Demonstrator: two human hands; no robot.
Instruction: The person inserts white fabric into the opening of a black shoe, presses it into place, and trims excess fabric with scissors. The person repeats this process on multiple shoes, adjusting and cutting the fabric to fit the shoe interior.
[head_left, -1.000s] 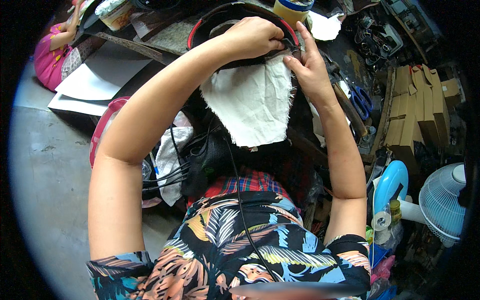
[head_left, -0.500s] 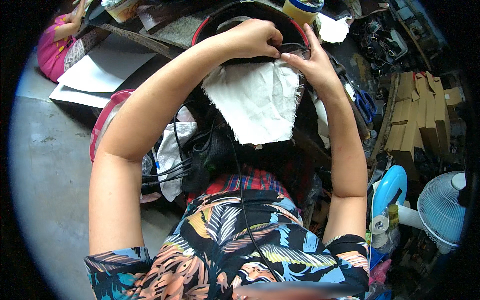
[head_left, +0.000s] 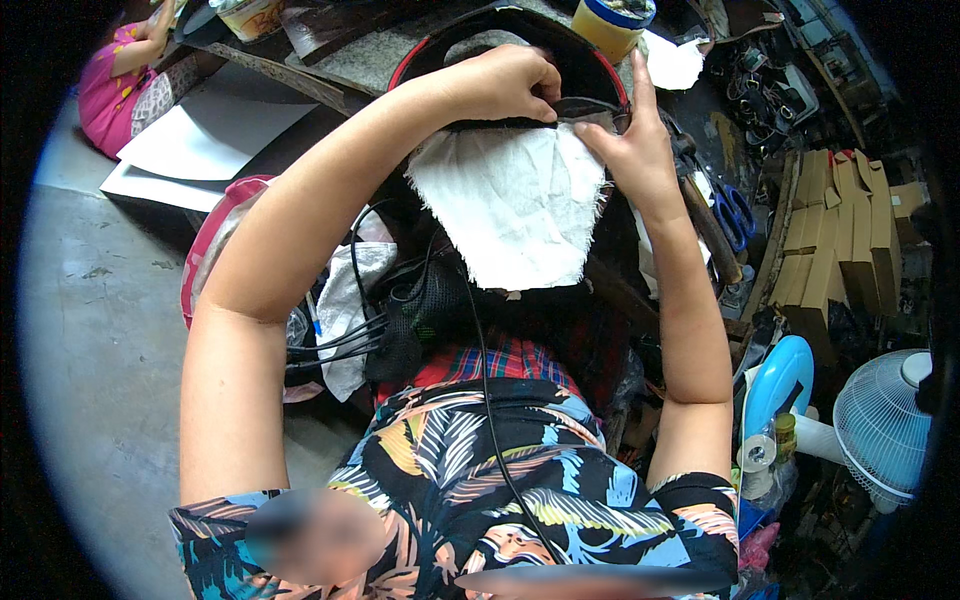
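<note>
A black, rounded piece with a red edging (head_left: 397, 72) lies in front of me on the worktable, its inside dark. From its near edge a white cloth (head_left: 510, 205) with frayed sides hangs down toward my lap. My left hand (head_left: 510, 85) reaches over the piece, fingers curled and pinching its dark near edge just above the cloth. My right hand (head_left: 637, 140) is at the right end of that edge. Its thumb lies by the cloth's upper right corner, and its index finger stretches upward, well apart from the thumb.
A yellow jar with a blue rim (head_left: 612, 28) stands behind the piece. Blue-handled scissors (head_left: 735, 212) lie at right, with cardboard pieces (head_left: 830, 225) and a fan (head_left: 880, 425) beyond. White sheets (head_left: 215, 130) lie at left, near a person in pink (head_left: 112, 95). A black cable (head_left: 485, 370) runs down my front.
My right thumb has drawn back to the right, away from the left fingertips, and the right hand has spread. My left hand stays at the edge, almost unmoved.
</note>
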